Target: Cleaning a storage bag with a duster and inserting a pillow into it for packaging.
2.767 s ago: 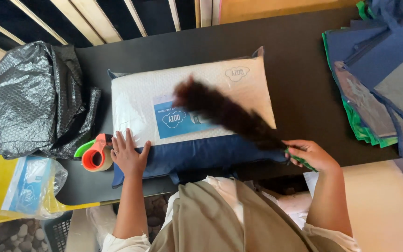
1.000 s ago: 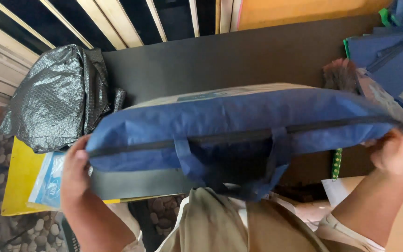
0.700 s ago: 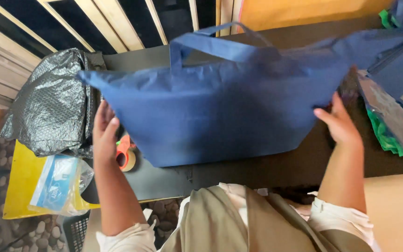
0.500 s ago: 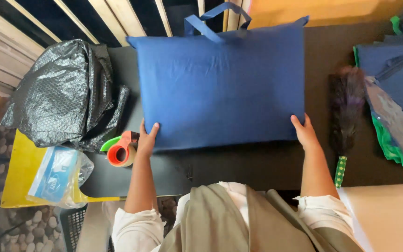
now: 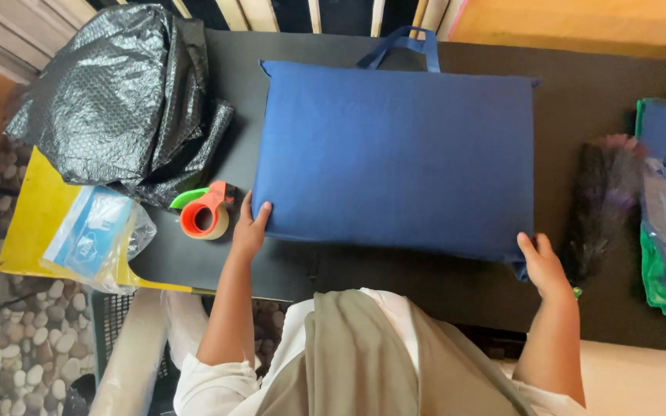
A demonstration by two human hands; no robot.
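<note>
Head view: blue fabric bag [image 5: 395,158] lies flat, handles up.

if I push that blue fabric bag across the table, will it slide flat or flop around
The blue fabric bag looks evenly padded and lies flat on the black table, so it would probably slide in one piece. Its loop handles look limp and may drag. Lifted by one corner, it would likely sag somewhat.
</note>
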